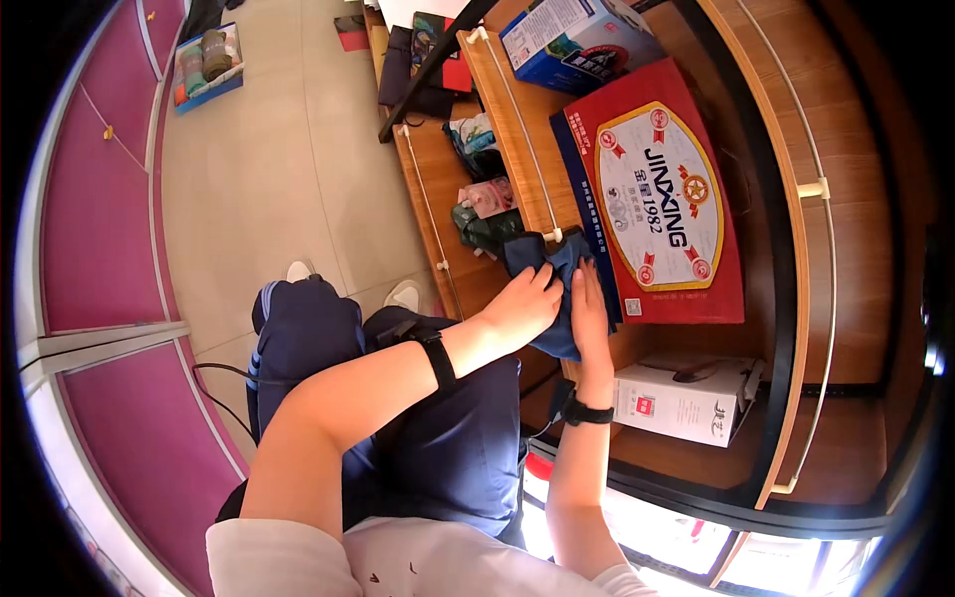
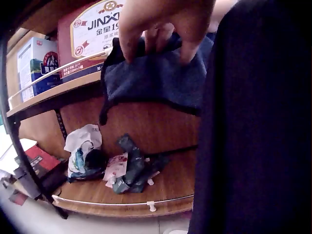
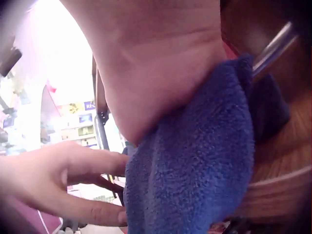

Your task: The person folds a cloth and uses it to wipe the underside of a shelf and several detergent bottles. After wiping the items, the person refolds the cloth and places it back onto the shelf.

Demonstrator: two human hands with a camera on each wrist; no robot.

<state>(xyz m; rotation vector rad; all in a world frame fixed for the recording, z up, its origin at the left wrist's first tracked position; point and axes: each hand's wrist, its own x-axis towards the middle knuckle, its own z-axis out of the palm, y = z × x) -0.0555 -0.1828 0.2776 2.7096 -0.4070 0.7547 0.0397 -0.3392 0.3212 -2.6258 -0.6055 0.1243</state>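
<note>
left hand (image 1: pixel 527 303) has its fingers bent, pinching the blue cloth (image 2: pixel 156 83); right hand (image 1: pixel 590 310) lies against it, fingers straight. the cloth hangs at the shelf's (image 2: pixel 58 93) front edge, near the red carton (image 1: pixel 657 199). it's picked up and at the shelf, neither spread flat nor put down, so work seems midway; how much remains i can't tell.

upper garment: white top (image 1: pixel 448 559), short sleeves (image 1: pixel 284 559), small dark marks (image 1: pixel 412 568) on the front. lower garment: dark navy trousers (image 1: pixel 458 428), pale stripes (image 1: pixel 263 303) along the outer left leg. footwear: pale shoes (image 1: pixel 403 296). both wrists: black straps (image 1: pixel 589 413) bearing small black devices (image 1: pixel 562 398). thin black cable (image 1: pixel 224 368) at the left thigh.
</note>
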